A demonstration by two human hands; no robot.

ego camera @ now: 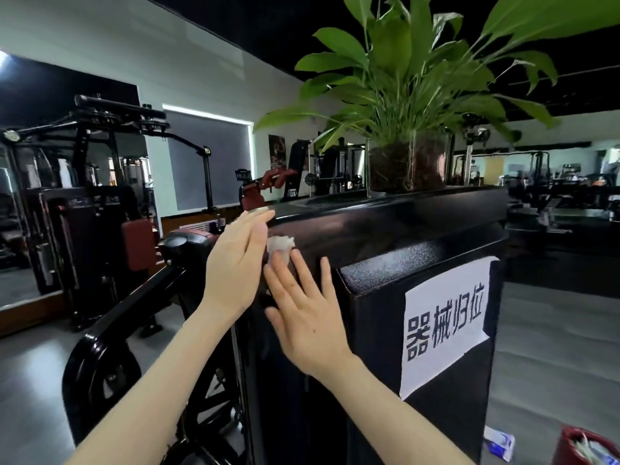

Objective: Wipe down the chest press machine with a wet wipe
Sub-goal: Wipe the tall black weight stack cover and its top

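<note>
At frame centre the right hand [308, 317], fingers straight, presses the bunched wet wipe [280, 245] against the upper edge of the chest press machine [385, 226]; the left hand [235, 266] lies flat and open, holding nothing. Pinned only by fingertips, the wipe may slip free (a wide upward sweep could also nudge the glass plant pot [407, 169], upper right)

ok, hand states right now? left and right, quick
Left hand: open, fingers straight, at the top edge of the machine housing.
Right hand: open, straight fingers pressing the wet wipe on that housing.
</note>
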